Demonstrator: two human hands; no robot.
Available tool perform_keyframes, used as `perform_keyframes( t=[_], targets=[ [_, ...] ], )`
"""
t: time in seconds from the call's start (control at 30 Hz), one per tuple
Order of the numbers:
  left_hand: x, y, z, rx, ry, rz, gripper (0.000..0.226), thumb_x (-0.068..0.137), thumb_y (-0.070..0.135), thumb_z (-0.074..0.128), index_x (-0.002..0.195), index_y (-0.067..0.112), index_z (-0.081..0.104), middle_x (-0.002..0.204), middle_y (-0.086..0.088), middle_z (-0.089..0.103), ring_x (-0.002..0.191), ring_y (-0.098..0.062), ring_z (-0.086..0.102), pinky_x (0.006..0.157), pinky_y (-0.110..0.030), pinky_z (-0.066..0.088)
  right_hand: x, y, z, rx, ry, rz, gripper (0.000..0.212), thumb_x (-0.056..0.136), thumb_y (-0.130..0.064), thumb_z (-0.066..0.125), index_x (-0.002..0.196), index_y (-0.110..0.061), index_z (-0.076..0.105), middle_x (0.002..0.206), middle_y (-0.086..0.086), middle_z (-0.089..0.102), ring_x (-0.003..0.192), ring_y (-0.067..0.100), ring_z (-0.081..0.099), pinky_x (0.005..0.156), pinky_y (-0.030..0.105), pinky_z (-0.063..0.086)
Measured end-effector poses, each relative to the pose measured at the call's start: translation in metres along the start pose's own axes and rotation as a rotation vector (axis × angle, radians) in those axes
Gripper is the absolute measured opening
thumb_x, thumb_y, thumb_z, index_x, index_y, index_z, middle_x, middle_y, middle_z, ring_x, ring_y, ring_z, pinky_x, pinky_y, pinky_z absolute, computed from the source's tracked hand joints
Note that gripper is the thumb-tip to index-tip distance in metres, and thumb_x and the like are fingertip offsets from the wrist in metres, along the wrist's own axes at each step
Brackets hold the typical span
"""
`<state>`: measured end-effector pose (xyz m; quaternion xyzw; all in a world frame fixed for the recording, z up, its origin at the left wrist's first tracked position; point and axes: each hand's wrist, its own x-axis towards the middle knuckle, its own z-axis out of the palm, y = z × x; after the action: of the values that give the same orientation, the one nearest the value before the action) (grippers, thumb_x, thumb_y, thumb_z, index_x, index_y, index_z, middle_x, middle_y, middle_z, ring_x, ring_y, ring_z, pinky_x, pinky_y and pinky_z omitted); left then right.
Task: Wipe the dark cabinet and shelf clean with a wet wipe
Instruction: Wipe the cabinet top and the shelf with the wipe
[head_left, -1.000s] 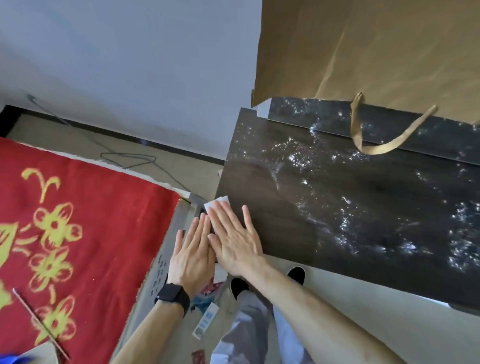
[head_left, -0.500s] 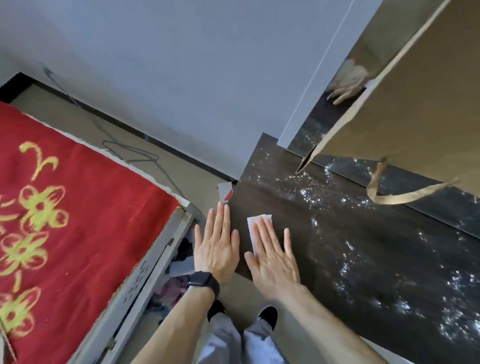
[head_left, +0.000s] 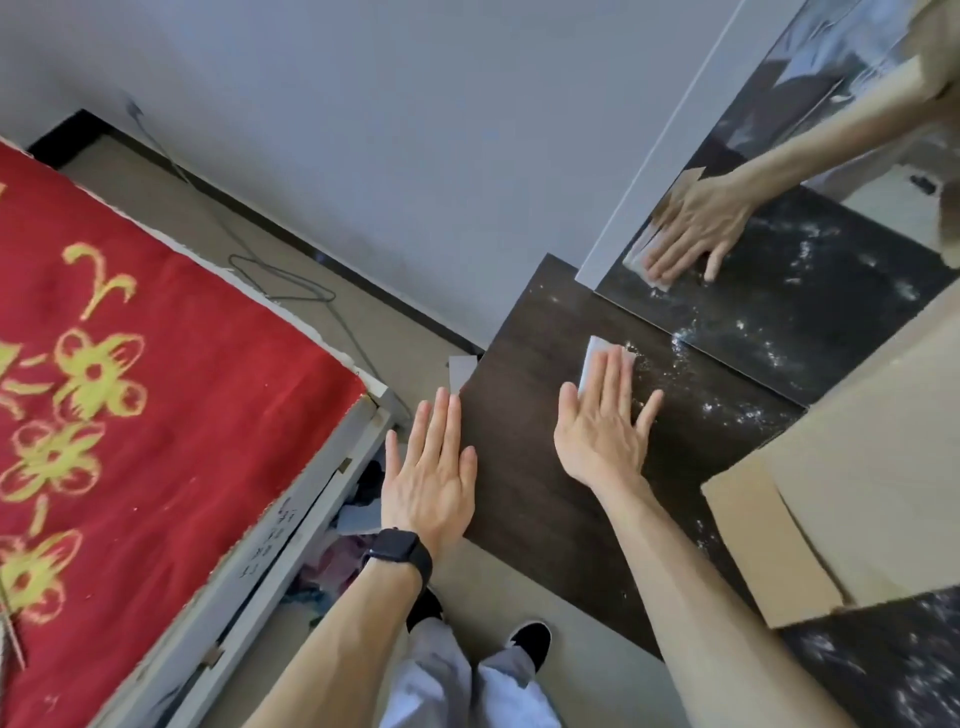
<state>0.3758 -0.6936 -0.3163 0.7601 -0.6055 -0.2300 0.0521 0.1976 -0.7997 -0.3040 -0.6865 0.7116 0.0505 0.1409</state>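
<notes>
Right hand (head_left: 602, 441) flat, fingers spread, pressing wet wipe (head_left: 597, 358) onto dark cabinet (head_left: 524, 467); left hand (head_left: 431, 478) open, flat at cabinet's 9 o'clock edge.

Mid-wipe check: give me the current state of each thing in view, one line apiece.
Right hand: flat, fingers spread, pressing the wipe onto the cabinet top.
Wet wipe: flattened under the right fingertips, far edge showing.
Left hand: open, flat, at the cabinet's left edge, holding nothing.
Dark cabinet top: near-left part looks clean; white specks remain toward the back and right.
Paper bag: on the cabinet's right side.
Mirror: reflects the wiping hand.
</notes>
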Motion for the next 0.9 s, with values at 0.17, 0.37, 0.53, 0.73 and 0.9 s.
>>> perform_keyframes(
  t=[0.17,0.37,0.53,0.73,0.9],
  targets=[
    [0.001,-0.004,-0.002,-0.022,-0.021,0.03,0.058,0.099,0.052,-0.003,0.144,0.037,-0.036,0.151,0.021,-0.037,0.146,-0.007,-0.026,0.122,-0.047,-0.008,-0.047,-0.005,0.006,-0.145,0.026,-0.227,0.067,0.104,-0.047,0.006,0.156,-0.008,-0.008,0.165,0.009,-0.011,0.152,0.023,-0.014,0.103,0.034,-0.041],
    [0.003,-0.007,0.0,0.049,-0.001,0.076,0.06,0.101,0.053,-0.001,0.149,0.033,-0.03,0.156,0.015,-0.03,0.145,-0.007,-0.024,0.117,-0.042,-0.016,0.047,-0.061,-0.004,-0.088,-0.009,-0.4,0.063,0.101,-0.051,-0.003,0.155,-0.024,-0.019,0.163,-0.005,-0.024,0.148,0.012,-0.025,0.117,0.054,-0.019],
    [0.006,-0.005,-0.013,0.204,-0.014,0.149,0.06,0.099,0.049,-0.001,0.149,0.024,-0.026,0.16,0.005,-0.022,0.149,-0.014,-0.016,0.119,-0.045,-0.009,0.079,-0.059,-0.015,-0.008,-0.046,-0.216,0.064,0.101,-0.052,-0.003,0.154,-0.022,-0.02,0.164,-0.004,-0.022,0.149,0.013,-0.023,0.118,0.056,-0.016],
    [0.013,0.019,-0.028,0.3,-0.112,0.287,0.06,0.103,0.044,0.01,0.153,0.026,-0.017,0.164,0.005,-0.015,0.152,-0.018,-0.01,0.12,-0.046,-0.004,0.045,0.017,-0.022,0.087,-0.064,0.075,0.068,0.099,-0.055,0.0,0.155,-0.02,-0.018,0.162,-0.006,-0.026,0.147,0.01,-0.028,0.117,0.054,-0.02],
    [0.032,0.043,-0.028,0.274,-0.176,0.319,0.061,0.103,0.047,0.012,0.156,0.027,-0.01,0.164,0.006,-0.016,0.152,-0.016,-0.011,0.122,-0.045,0.0,0.016,0.087,-0.019,0.128,-0.016,0.353,0.069,0.098,-0.056,0.0,0.153,-0.019,-0.019,0.163,-0.003,-0.024,0.148,0.012,-0.026,0.118,0.055,-0.017]
  ],
)
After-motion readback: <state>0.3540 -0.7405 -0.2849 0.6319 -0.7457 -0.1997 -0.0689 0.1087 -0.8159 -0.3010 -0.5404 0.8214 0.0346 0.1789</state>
